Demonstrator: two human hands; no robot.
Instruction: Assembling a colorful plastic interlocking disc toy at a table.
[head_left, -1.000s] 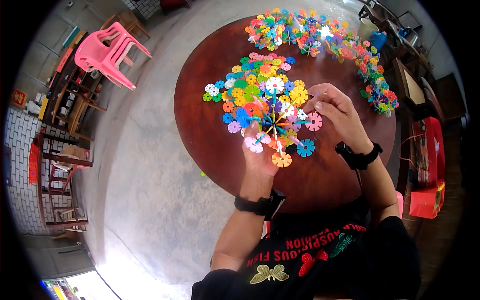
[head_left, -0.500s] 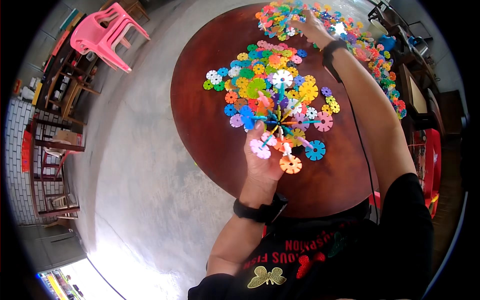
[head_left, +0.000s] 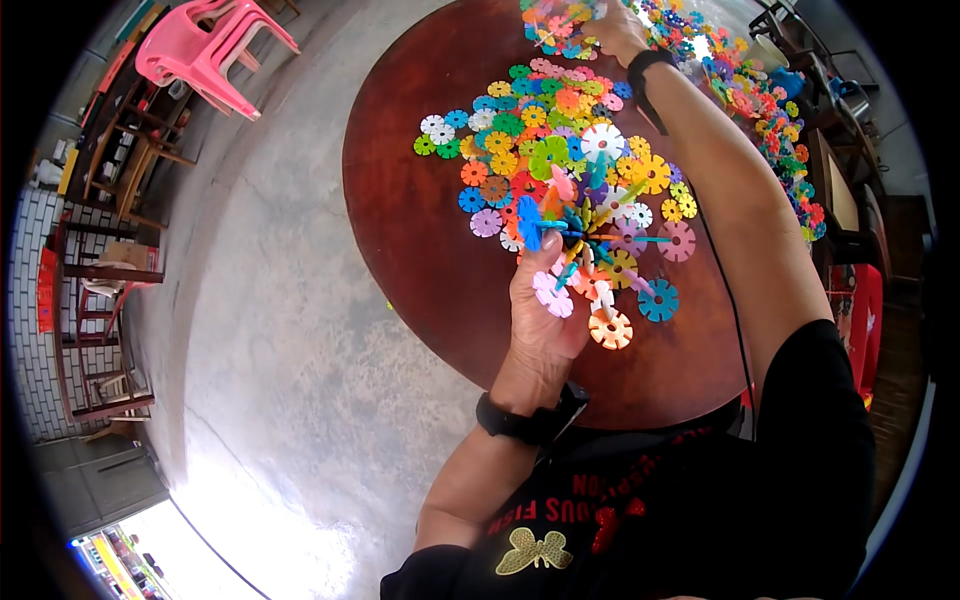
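My left hand (head_left: 548,310) grips a spiky construction of interlocking notched plastic discs (head_left: 583,238). Its spokes radiate from a dense centre, ending in white, blue, pink, orange and lilac discs. The thumb presses near a blue disc on its left side; the other fingers are mostly hidden beneath. Stretched to the far side of the table, my right hand (head_left: 617,32) is beside a rounded cluster of colourful discs (head_left: 560,28) at the top edge. Its fingers are partly cut off there, so their grip is unclear. Loose notched discs (head_left: 500,125) lie spread beyond the construction.
A round, dark red-brown table (head_left: 400,190) bears the discs, with a long heap of more discs (head_left: 760,110) along its far right. A black cable (head_left: 722,290) crosses the right side. Stacked pink plastic chairs (head_left: 205,50) stand at the far left, and a red stool (head_left: 868,320) at right.
The view has shifted, moving the table and loose discs upward in the picture. My left hand and the construction sit slightly farther right. My right hand is closer to the top edge.
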